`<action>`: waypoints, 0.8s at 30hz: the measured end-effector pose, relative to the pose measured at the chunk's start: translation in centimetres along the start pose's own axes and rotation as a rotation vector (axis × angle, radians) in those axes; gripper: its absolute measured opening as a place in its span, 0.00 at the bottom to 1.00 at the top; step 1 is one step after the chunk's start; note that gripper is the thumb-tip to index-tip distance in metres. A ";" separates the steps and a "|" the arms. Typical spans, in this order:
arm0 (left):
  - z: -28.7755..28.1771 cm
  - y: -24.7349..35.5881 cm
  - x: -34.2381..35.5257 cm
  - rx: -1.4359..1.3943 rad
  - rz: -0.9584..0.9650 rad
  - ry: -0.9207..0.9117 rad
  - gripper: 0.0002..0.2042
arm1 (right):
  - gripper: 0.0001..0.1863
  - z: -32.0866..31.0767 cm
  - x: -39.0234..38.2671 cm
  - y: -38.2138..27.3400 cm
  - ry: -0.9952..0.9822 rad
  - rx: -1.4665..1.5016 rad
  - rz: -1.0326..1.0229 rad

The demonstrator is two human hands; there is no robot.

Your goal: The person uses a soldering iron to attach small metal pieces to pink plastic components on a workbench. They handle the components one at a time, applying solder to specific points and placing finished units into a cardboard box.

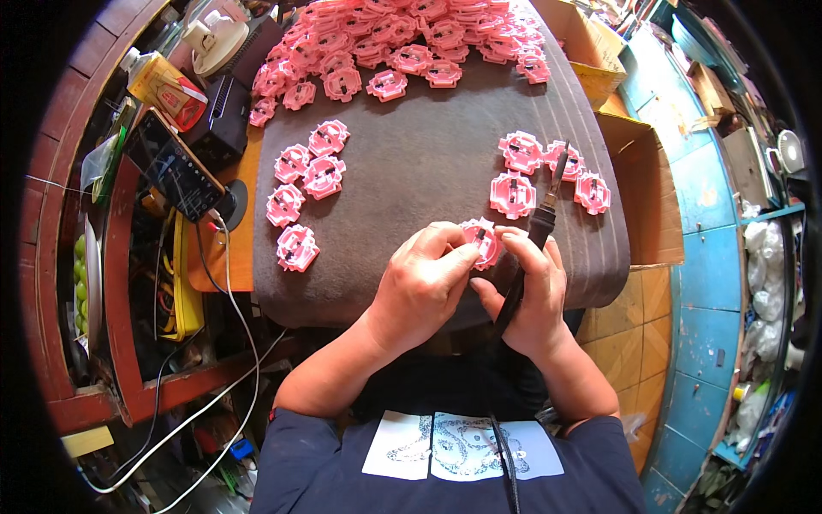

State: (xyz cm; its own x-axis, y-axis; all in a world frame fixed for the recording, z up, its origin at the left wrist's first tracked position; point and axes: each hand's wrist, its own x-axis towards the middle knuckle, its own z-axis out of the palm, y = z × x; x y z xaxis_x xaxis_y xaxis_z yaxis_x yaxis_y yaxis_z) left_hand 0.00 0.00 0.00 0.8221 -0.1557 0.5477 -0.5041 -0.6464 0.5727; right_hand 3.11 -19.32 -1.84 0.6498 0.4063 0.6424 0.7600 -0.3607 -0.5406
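Note:
My left hand and my right hand meet over the near edge of a grey mat and together pinch one small pink plastic part. A black pen-shaped tool also rests in my right hand, with its thin tip pointing up and away and its cable running down toward my body. Several more pink parts lie on the mat to the left. A second small group of pink parts lies to the right, just beyond the tool's tip.
A large heap of pink parts fills the mat's far end. A phone leans at the left beside a yellow bottle and a black box. Open cardboard boxes stand at the right. White cables hang below left.

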 end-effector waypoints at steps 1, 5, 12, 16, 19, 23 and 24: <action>0.1 0.1 0.0 -0.004 0.000 0.001 0.12 | 0.35 0.1 0.0 0.0 0.006 -0.007 0.001; -0.2 0.0 0.0 0.004 0.000 -0.008 0.11 | 0.34 0.8 -0.4 0.4 0.031 -0.047 -0.011; -0.1 0.0 0.0 0.010 0.000 -0.005 0.11 | 0.33 0.8 -0.3 0.4 0.032 -0.076 -0.028; -0.1 -0.1 0.1 0.013 0.002 -0.009 0.10 | 0.31 1.1 -0.1 0.5 0.075 -0.052 -0.046; -0.1 0.0 0.1 0.016 0.000 -0.009 0.10 | 0.32 0.9 -0.2 0.5 0.056 -0.058 -0.038; -0.2 0.1 0.1 0.017 -0.006 -0.011 0.10 | 0.33 0.8 -0.4 0.5 0.035 -0.079 -0.022; -0.1 0.1 0.1 0.016 -0.006 -0.011 0.10 | 0.33 0.8 -0.4 0.5 0.035 -0.074 -0.021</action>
State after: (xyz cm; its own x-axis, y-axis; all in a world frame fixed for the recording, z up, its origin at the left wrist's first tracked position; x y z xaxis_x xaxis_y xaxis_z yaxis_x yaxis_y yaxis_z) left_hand 0.02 0.04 0.21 0.8279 -0.1597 0.5376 -0.4948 -0.6593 0.5661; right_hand 3.19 -18.97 -2.81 0.6318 0.3855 0.6725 0.7697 -0.4143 -0.4857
